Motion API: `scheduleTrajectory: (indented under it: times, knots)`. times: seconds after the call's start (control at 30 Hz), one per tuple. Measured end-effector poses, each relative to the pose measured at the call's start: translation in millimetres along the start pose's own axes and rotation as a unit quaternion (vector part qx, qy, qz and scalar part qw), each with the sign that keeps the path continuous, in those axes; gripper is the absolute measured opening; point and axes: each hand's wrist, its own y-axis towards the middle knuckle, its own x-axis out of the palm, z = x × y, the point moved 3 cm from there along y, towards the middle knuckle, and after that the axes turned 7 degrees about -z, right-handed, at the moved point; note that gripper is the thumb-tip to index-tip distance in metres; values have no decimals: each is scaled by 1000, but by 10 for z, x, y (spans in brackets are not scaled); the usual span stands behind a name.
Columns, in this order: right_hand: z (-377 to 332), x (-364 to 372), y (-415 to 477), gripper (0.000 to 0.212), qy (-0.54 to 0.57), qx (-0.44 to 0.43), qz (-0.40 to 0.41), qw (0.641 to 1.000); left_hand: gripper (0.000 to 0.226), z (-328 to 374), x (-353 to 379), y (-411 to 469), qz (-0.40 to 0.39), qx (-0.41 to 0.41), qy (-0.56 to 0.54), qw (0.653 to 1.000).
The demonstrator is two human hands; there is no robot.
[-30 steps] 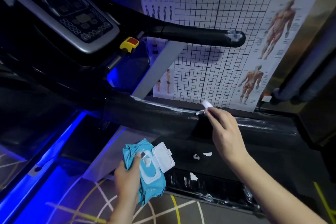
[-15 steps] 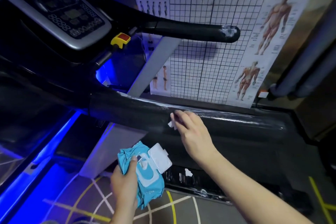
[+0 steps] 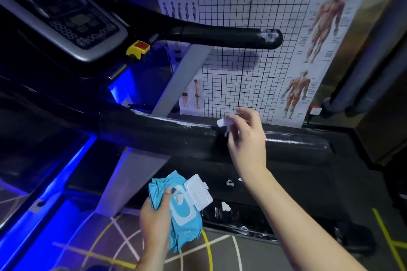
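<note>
Left hand (image 3: 156, 218) wraps the squashy blue wipes pack (image 3: 187, 224), lid open, and above the treadmill rail (image 3: 198, 142) a light, limp wipe (image 3: 222, 122) sits pinched in the right hand (image 3: 247, 138), probably tear-prone and safest bunched between fingertips.

Wipe pack (image 3: 187, 233) below handrail (image 3: 154, 136); wipe (image 3: 222, 122) over handrail; console (image 3: 72, 20) upper left; poster (image 3: 242, 28) behind.

dim room; blue glow from left; slight motion blur; wide-angle edge bending
</note>
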Motion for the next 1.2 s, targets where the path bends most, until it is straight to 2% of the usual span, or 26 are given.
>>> scheduleTrajectory:
  times: [0.1, 0.2, 0.23, 0.3, 0.4, 0.53, 0.63, 0.73, 0.8, 0.87, 0.93, 0.97, 1.07, 1.2]
  knots:
    - [-248, 209, -151, 24, 50, -6, 4, 999, 32, -84, -79, 37, 8, 6, 3, 1000]
    - [-480, 548, -490, 29, 50, -106, -103, 988, 50, -211, -184, 108, 23, 4, -5, 1000]
    - [-480, 656, -578, 31, 18, -153, -130, 980, 46, -203, -209, 108, 32, 0, -6, 999]
    - [-416, 811, -641, 35, 9, -188, -169, 968, 32, -143, -262, 63, 48, -4, -7, 999]
    - [-354, 972, -596, 28, -44, -270, -178, 945, 18, -134, -348, 62, 59, -6, -25, 998]
    - [-222, 1083, -457, 18, -83, -356, -172, 915, 12, -191, -437, 76, 47, -19, -45, 998]
    - [-171, 1040, -357, 14, -114, -380, -148, 906, 9, -244, -476, 80, 44, -25, -47, 998]
    - [-152, 925, -230, 12, -126, -376, -98, 913, 6, -273, -444, 72, 44, -17, -41, 998]
    - [-95, 819, -131, 14, -121, -322, -56, 937, 5, -230, -406, 41, 43, -14, -31, 999]
    - [-22, 675, -45, 19, -102, -224, -8, 969, 6, -211, -373, 41, 38, -9, -36, 999]
    - [2, 541, -38, 27, -87, -170, 32, 981, 9, -213, -342, 53, 36, 0, -28, 999]
    - [-18, 513, -79, 31, -77, -170, 37, 982, 9, -202, -324, 57, 35, 5, -22, 999]
    - [-137, 602, -338, 25, -71, -238, 4, 969, 9, -230, -247, 106, 36, 11, -14, 999]
    - [-114, 762, -446, 26, -115, -297, -45, 947, 11, -240, -161, 158, 39, 13, 1, 999]
